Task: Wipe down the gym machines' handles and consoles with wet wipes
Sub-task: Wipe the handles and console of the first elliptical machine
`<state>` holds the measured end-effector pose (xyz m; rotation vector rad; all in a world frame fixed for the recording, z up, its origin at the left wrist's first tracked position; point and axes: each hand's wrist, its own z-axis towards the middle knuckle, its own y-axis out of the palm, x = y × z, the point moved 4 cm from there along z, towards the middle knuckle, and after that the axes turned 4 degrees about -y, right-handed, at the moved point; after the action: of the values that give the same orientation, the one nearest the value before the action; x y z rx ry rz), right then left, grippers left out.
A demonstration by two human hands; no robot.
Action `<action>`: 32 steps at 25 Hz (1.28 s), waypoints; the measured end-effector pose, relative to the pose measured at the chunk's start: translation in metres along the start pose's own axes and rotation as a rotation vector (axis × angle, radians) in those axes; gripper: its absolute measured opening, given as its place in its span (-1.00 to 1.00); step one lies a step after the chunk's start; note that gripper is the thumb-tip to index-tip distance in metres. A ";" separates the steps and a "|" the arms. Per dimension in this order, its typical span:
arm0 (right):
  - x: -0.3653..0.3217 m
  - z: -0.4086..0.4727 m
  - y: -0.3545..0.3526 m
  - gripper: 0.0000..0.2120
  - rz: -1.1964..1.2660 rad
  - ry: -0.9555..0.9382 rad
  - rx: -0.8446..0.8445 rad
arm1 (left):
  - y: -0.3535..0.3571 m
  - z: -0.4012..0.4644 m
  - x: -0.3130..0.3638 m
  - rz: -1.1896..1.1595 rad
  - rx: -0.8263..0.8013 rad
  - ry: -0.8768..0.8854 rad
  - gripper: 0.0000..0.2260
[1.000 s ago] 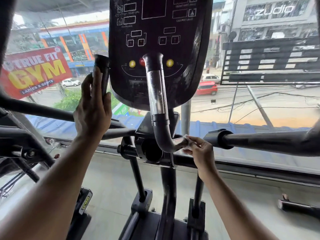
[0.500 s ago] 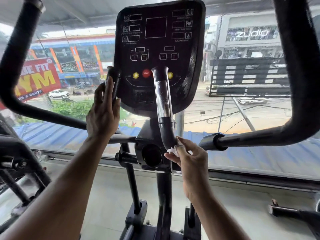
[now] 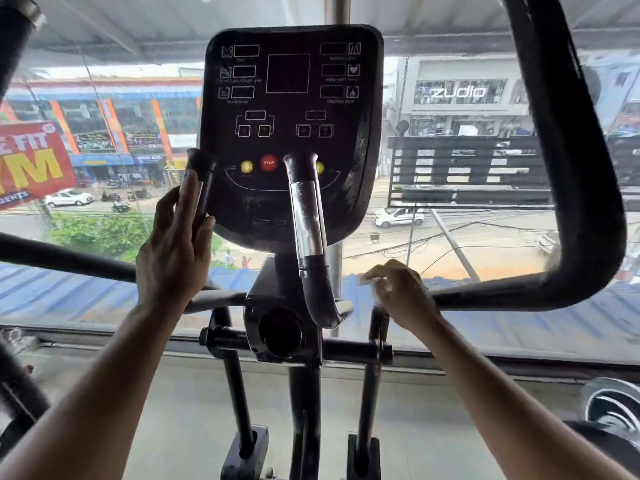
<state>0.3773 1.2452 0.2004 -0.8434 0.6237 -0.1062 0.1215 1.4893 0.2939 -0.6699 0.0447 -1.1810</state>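
Note:
The black console (image 3: 291, 109) of an elliptical machine stands ahead, with a red stop button and two yellow buttons. Below it two short grips rise: the left grip (image 3: 201, 181) and the right grip (image 3: 306, 220), which has a silver sensor plate. My left hand (image 3: 173, 251) rests against the left grip with fingers nearly straight. My right hand (image 3: 398, 292) pinches a small white wet wipe (image 3: 372, 280) just right of the right grip's base, at the inner end of the right swing arm (image 3: 502, 292).
Long black swing handles curve up at the far left (image 3: 14, 64) and far right (image 3: 561, 150). The machine's centre post (image 3: 304, 410) and linkage rods run down to the grey floor. A window wall lies directly behind. A dark wheel-like object (image 3: 613, 407) sits at lower right.
The view has tilted up, showing more of the console. My right hand with the wipe has moved from the bend of the right grip rightward to the swing arm's end. The left hand stays on its grip.

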 end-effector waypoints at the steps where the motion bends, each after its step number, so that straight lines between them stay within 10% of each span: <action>1: 0.006 0.016 0.016 -0.75 -0.029 0.010 -0.069 | 0.001 -0.001 -0.001 0.002 0.004 0.000 -0.41; 11: -0.005 0.081 0.091 -0.48 -0.112 -0.009 -0.564 | 0.000 0.000 0.000 0.063 0.037 0.000 -0.43; 20: -0.015 0.075 0.069 -0.66 -0.306 -0.062 -0.908 | -0.001 0.000 0.002 0.074 0.037 0.003 -0.41; 32: -0.094 0.021 -0.019 -0.83 0.488 0.074 -0.840 | -0.004 -0.001 0.005 0.086 0.010 -0.037 -0.40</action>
<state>0.3146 1.2776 0.2691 -1.4652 0.9463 0.6108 0.1200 1.4842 0.2965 -0.6744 0.0361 -1.0854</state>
